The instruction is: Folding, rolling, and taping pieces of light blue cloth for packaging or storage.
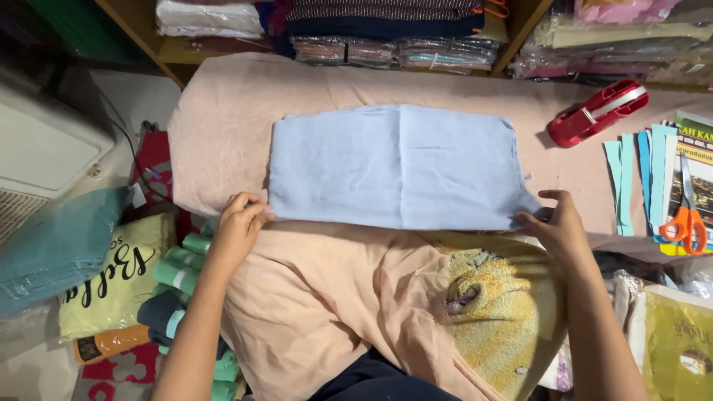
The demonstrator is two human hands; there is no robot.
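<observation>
A folded light-blue cloth point(397, 165) lies flat on a pink padded board point(223, 126). My left hand point(239, 226) pinches the cloth's near left corner. At the near right corner my right hand point(555, 226) grips the edge. Both hands hold the near edge of the cloth, one at each end. A peach fabric point(312, 297) drapes over the board's near side toward me, and a yellow embroidered cloth point(497, 304) lies under my right forearm.
A red tape dispenser point(596, 113) sits at the far right of the board. Orange-handled scissors point(687, 215) and light-blue paper strips point(631, 178) lie at the right. Shelves with stacked fabrics point(386, 30) stand behind. Rolled green cloths point(182, 278) and bags crowd the left floor.
</observation>
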